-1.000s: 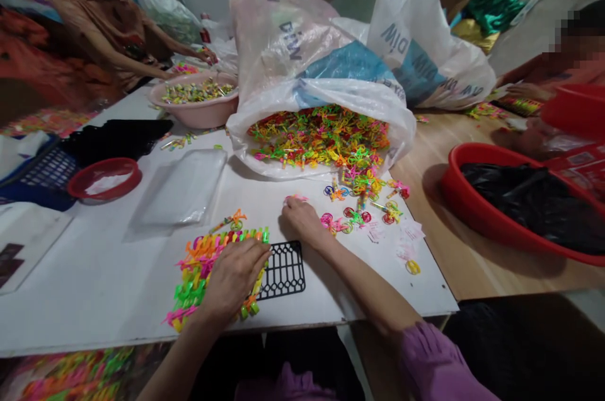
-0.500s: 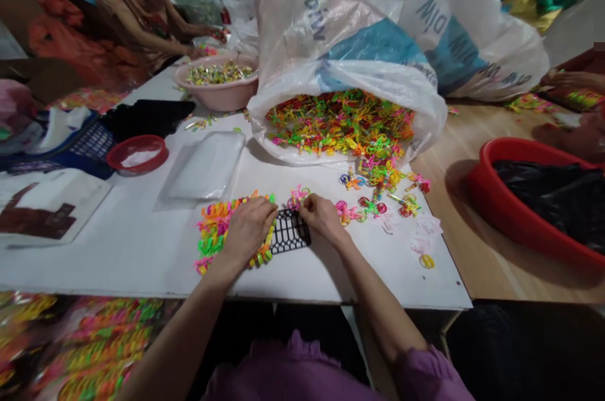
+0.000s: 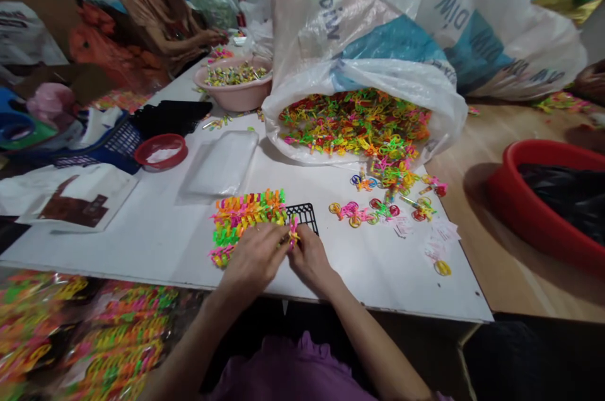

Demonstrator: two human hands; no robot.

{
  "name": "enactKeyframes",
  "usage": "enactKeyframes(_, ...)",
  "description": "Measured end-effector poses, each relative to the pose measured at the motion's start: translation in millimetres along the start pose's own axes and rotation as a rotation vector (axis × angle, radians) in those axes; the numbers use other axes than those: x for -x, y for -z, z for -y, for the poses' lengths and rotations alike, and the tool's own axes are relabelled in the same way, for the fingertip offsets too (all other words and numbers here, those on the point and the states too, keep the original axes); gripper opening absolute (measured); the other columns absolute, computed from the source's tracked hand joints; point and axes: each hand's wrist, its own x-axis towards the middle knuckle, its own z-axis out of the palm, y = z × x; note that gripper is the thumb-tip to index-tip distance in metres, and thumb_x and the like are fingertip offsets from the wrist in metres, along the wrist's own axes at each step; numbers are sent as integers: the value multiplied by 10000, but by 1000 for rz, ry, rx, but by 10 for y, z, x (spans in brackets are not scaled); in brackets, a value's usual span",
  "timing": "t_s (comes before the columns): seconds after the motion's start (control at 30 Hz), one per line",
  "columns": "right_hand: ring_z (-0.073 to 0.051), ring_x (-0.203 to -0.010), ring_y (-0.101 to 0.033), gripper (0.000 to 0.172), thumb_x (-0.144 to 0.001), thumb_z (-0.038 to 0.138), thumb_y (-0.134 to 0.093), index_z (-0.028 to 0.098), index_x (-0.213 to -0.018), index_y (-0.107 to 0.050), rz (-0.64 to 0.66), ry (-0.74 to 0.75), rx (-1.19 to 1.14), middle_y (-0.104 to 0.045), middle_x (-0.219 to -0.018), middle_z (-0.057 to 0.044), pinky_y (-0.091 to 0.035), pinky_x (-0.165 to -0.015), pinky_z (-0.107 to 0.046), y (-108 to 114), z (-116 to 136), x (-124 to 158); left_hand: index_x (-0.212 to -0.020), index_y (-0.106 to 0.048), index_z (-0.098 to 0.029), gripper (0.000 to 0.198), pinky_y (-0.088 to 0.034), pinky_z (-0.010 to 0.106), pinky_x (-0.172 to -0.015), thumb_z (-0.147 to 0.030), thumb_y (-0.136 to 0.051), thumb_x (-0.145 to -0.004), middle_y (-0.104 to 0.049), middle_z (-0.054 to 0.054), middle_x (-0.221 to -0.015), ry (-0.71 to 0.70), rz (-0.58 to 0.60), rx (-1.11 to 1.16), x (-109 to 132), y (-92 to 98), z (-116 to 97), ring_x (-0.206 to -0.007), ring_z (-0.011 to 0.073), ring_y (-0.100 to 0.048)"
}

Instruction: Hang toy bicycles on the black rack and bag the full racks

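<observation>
Pinching a light, stiff pink plastic piece [image 3: 293, 231] in our right hand's [image 3: 309, 257] narrow grip, our left hand [image 3: 255, 255] beside it, its grip unclear, near the front edge of the white worktop [image 3: 401, 287].

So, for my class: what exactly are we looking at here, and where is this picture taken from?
There is no machine here: these are a person's two bare hands, seen through a camera worn on their head and looking down. The left hand and right hand meet at a small pink-and-yellow plastic piece, held at the fingertips beside a black plastic grid. On the white table lie tightly packed rows of bright plastic pieces, and a large plastic sack spills many more. Farther along, a co-worker is beyond a pink basin.
</observation>
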Motion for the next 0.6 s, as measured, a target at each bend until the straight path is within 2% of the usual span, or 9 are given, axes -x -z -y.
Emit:
enactKeyframes(0.1,-174,-793,-496,194,-778,120,-397,168,-935,-501,56,65,113,-532,-877,-61,-420,-719,-282,17,44,14,-1094,-557,-163,268,-426,351,-866,-299,-509,-868,-629,62,-995,20,-15,23,112,-120,-52,-959,204,-548)
enactKeyframes(0.23,-180,-814,-504,212,-803,107,-373,158,-965,-499,140,21,250,-538,-912,-77,-424,-728,-286,-18,109,-44,-1038,-581,-169,214,-437,333,-846,-286,-497,-879,-635,53,-954,33,-83,44,79,-216,-25,-915,186,-560)
enactKeyframes(0.4,-174,-792,-530,183,-834,140,-393,148,-961,-525,159,35,302,-567,-903,-78,-426,-701,-268,-35,121,-25,-983,-611,-196,194,-428,337,-865,-195,-437,-898,-662,29,-913,-127,-154,-45,113,-262,86,-885,174,-579)
enactKeyframes(0.5,-144,-760,-550,162,-823,175,-465,175,-967,-542,288,120,209,-588,-864,-31,-427,-666,-224,144,35,-10,-1002,-615,-220,202,-436,345,-846,-173,-462,-880,-672,22,-907,-257,-170,-95,213,-390,151,-868,177,-593)
enactKeyframes(0.57,-123,-745,-559,188,-811,173,-503,195,-991,-554,363,130,186,-604,-860,-2,-425,-643,-196,418,-40,-73,-999,-617,-229,205,-436,380,-852,-158,-471,-873,-678,21,-910,-273,-182,-108,272,-464,151,-884,197,-598)
enactKeyframes(0.6,-121,-763,-565,212,-809,159,-507,198,-1010,-560,359,103,221,-611,-878,-1,-426,-654,-192,602,-78,-138,-997,-617,-233,205,-438,392,-855,-158,-471,-874,-680,22,-909,-259,-182,-98,288,-470,136,-893,204,-599)
